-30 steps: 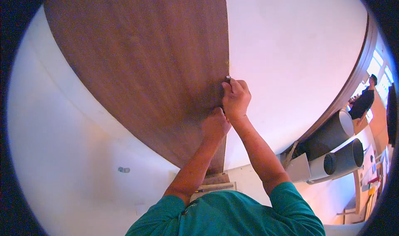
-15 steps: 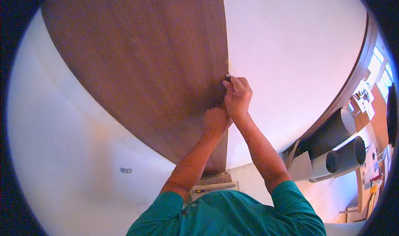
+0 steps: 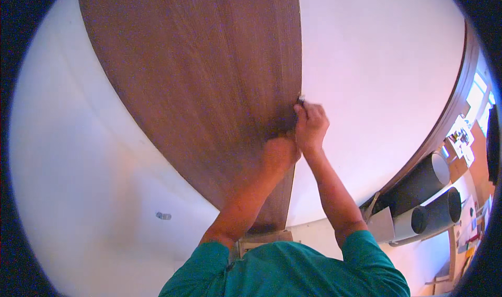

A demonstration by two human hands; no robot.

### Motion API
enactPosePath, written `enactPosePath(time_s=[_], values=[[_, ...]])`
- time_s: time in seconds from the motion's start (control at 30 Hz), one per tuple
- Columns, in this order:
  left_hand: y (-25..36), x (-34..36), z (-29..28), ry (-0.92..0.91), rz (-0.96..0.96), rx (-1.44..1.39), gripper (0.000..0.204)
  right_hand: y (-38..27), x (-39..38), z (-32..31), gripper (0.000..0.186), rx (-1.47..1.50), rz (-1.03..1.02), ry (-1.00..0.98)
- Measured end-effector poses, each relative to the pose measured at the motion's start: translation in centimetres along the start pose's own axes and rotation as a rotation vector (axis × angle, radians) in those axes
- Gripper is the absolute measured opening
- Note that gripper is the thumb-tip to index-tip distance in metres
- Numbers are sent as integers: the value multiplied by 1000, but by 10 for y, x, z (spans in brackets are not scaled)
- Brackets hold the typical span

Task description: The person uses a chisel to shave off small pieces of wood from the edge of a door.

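A brown wood-grain panel runs away from me beside a white surface, the two meeting along a straight edge. My right hand is closed at that edge around a slim hand tool. Only the tool's end shows past the fingers; its kind is hidden. Just nearer and to the left, my left hand is curled over the panel's edge, close against the right wrist. Motion smears it, and whatever it grips is out of sight.
Several large dark and pale rolls lie at the right, by the white surface's curved-looking dark rim. A small grey metal piece sits on the pale surface at left. Wooden pieces show just ahead of my body.
Both hands and the tool appear slightly farther right in the picture, as do the panel and its edge. The tool's end looks lighter and more tilted than before.
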State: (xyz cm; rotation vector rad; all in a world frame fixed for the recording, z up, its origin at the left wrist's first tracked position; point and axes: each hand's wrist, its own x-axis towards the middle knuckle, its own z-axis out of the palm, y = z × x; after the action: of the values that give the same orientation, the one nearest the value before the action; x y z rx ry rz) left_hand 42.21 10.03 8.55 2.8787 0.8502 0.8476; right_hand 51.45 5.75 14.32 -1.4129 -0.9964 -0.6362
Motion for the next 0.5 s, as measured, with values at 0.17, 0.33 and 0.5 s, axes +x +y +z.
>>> enactPosePath(time_s=[0.17,0.33,0.5], values=[[9,-7,1,66,-29,-26,28,1,-11,1,15,113,24,47],[17,5,-4,60,-25,49,25,-7,8,-2,13,154,-32,67],[14,21,-8,-23,1,55,22,-19,31,-6,15,97,-81,76]])
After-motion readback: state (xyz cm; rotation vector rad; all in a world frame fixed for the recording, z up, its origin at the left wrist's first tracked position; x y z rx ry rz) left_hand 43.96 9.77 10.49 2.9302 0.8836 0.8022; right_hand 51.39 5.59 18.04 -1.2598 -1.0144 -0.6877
